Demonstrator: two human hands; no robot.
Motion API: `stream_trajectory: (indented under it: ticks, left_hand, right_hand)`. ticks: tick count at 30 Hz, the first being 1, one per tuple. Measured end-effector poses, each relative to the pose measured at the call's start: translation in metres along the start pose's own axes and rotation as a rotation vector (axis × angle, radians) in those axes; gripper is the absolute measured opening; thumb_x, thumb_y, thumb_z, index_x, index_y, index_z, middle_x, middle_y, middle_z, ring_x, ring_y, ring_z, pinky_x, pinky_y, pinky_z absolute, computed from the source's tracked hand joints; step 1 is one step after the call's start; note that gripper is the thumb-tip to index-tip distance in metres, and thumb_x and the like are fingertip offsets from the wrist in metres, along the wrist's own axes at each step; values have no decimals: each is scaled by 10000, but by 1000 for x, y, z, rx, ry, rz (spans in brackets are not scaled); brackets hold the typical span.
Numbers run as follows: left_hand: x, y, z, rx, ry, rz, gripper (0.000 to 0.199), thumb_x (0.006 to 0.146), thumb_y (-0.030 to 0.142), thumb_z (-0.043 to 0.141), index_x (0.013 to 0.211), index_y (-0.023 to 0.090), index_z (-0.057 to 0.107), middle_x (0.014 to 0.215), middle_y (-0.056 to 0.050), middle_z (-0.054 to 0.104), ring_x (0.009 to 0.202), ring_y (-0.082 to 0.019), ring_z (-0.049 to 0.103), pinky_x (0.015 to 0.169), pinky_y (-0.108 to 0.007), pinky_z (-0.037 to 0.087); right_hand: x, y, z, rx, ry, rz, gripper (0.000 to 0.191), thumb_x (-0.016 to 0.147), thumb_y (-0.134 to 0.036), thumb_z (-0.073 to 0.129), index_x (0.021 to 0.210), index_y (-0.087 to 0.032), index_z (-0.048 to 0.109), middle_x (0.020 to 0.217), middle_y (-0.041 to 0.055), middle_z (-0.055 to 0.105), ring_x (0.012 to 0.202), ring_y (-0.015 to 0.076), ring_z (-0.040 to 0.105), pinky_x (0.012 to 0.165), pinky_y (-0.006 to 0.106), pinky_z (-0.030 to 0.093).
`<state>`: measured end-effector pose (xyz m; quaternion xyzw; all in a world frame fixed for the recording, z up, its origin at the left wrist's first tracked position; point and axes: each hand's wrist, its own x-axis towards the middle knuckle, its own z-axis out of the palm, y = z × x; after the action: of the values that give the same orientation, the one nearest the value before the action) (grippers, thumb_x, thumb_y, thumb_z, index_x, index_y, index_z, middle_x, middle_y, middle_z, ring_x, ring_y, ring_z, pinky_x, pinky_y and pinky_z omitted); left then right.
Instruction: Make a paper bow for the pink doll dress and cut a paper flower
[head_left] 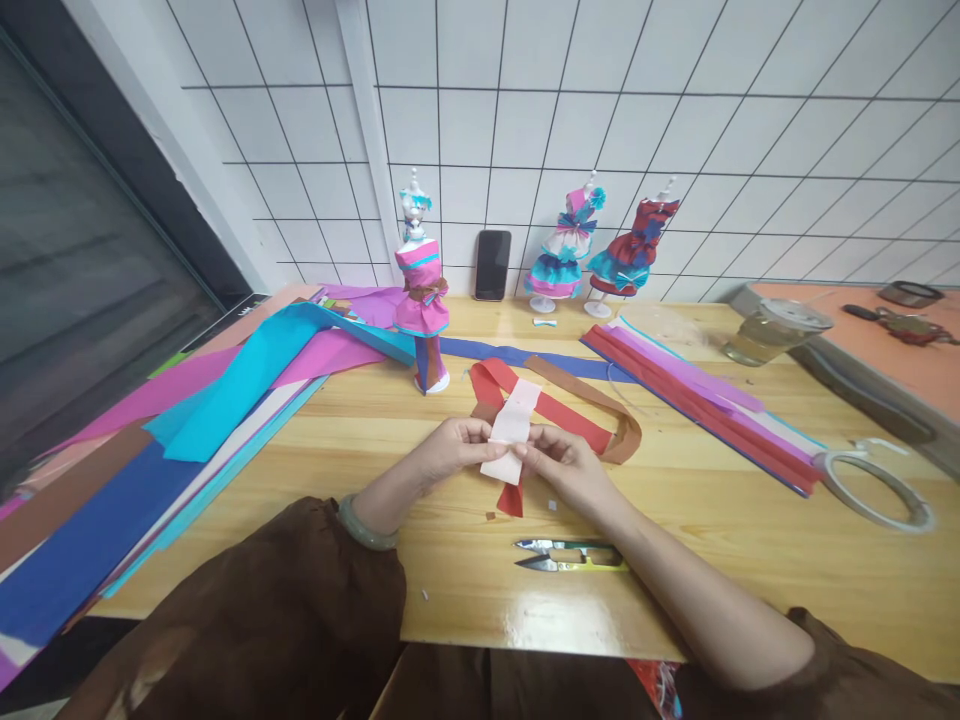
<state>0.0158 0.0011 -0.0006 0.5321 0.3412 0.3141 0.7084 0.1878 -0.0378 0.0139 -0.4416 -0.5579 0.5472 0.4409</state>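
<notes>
Between my two hands is a strip of pale pink crepe paper [514, 412], pinched across its middle. My left hand [455, 446] grips its left edge with thumb and fingers, and my right hand [562, 462] grips the right edge the same way. Beneath it a red strip [574, 420] lies curled on the wooden table [360, 480], one short end showing below the pink piece. A brown strip [626, 425] loops to the right. Thread snips [570, 556] with a yellow handle lie near my right forearm.
Long coloured strips [225, 380] cover the left side. A dressed mini mannequin [421, 300] stands ahead; two more dressed forms [559, 250] stand by the tiled wall near a phone [493, 265]. To the right are folded strips [697, 400], a tape roll [874, 490] and a lidded cup [780, 330].
</notes>
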Motion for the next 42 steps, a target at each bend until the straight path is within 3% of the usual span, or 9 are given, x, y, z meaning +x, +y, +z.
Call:
stream_trajectory:
  ticks: [5, 14, 23, 31, 42]
  left_hand:
    - [0, -2, 0, -22, -8, -13, 305, 667, 385, 664, 780, 107, 609, 728, -50, 620, 657, -124, 564, 619, -235, 403]
    - [4, -4, -1, -41, 52, -32, 277, 667, 378, 658, 690, 109, 593, 637, -12, 581, 569, -88, 525, 560, -207, 396]
    - [2, -5, 1, -37, -35, -20, 340, 683, 381, 659, 846, 89, 590, 801, -103, 649, 674, -143, 610, 647, -273, 475]
    - [3, -6, 2, 64, -26, -18, 306, 668, 381, 663, 721, 95, 568, 704, -84, 644, 588, -135, 602, 574, -255, 476]
    - [1, 0, 11, -79, -21, -11, 334, 663, 356, 681, 845, 95, 580, 745, -72, 628, 617, -116, 584, 578, -231, 442]
  right_hand:
    - [1, 3, -1, -38, 41, 6, 255, 705, -421, 642, 733, -168, 628, 629, 3, 616, 547, 122, 530, 551, 252, 432]
    - [2, 4, 0, -42, 24, 49, 258, 703, -409, 647, 763, -158, 636, 684, 25, 639, 576, 133, 541, 562, 261, 423]
    - [3, 3, -2, -29, 202, -29, 258, 699, -412, 648, 651, -165, 590, 551, -13, 561, 522, 116, 491, 535, 249, 392]
    - [4, 10, -2, 4, 100, -34, 271, 716, -399, 636, 837, -158, 662, 757, 39, 665, 652, 158, 569, 604, 278, 436]
    - [5, 9, 3, 45, 252, -64, 282, 676, -414, 669, 773, -150, 648, 659, 26, 636, 541, 124, 499, 526, 260, 411]
